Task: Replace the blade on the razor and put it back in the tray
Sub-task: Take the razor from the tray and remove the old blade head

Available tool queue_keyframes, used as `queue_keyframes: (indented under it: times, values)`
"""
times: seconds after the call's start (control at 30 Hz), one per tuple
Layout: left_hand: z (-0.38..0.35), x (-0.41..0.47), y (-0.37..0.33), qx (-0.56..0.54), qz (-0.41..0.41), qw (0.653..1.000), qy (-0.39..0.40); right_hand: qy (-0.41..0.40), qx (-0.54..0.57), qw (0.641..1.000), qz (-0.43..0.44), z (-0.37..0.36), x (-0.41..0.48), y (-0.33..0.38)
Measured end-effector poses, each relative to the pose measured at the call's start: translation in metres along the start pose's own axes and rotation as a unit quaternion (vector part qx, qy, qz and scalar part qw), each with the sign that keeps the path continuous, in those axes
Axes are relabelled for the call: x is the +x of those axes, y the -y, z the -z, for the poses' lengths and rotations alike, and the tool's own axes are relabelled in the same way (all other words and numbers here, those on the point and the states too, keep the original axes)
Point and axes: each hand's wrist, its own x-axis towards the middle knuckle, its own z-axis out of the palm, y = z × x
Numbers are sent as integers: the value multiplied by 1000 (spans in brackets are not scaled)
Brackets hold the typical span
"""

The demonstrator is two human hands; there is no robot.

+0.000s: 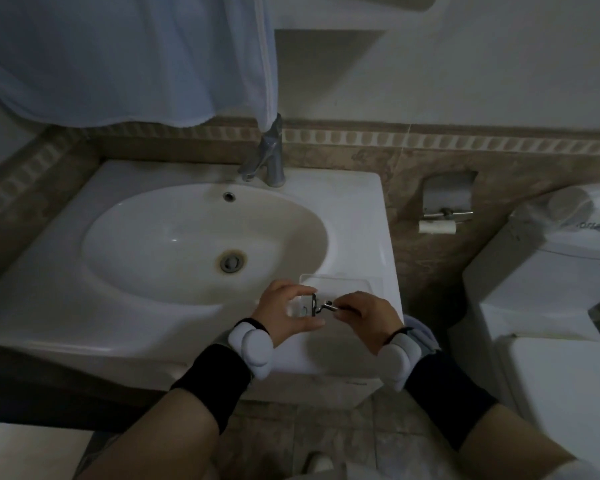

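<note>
My left hand (284,311) pinches a small clear cartridge holder with a dark blade cartridge (314,304) standing upright at its right edge. My right hand (364,315) grips the metal razor handle (329,306), most of which is hidden in my fist. The handle's tip points left and sits right at the cartridge; whether they are joined I cannot tell. A clear plastic tray (340,282) lies on the sink's right ledge, just behind both hands.
The white sink (194,306) has its basin to the left, with the chrome tap (267,157) at the back. A blue towel (125,60) hangs above. A toilet (548,299) stands to the right, a paper holder (444,216) on the wall.
</note>
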Motion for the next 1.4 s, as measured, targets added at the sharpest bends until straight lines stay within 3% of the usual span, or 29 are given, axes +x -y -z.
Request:
queue_keyframes:
  times: [0.27, 0.4, 0.5, 0.63, 0.9, 1.4]
  values:
    - [6, -2, -7, -23, -8, 1000, 9, -10, 88, 996, -1, 0, -3, -1]
    - [6, -4, -10, -21, -11, 999, 31, 76, 231, 969, -49, 8, -3, -2]
    - [6, -7, -12, -21, -23, 998, 45, 155, 257, 951, -77, 13, -4, -3]
    - [7, -12, -19, -16, -52, 996, 73, 195, 272, 938, -91, 14, -8, 0]
    - [9, -14, -22, -52, -50, 994, 87, 194, 341, 912, -119, 7, -8, -2]
    - [9, -17, -23, -44, -59, 994, 78, 170, 319, 925, -117, 1, -7, -1]
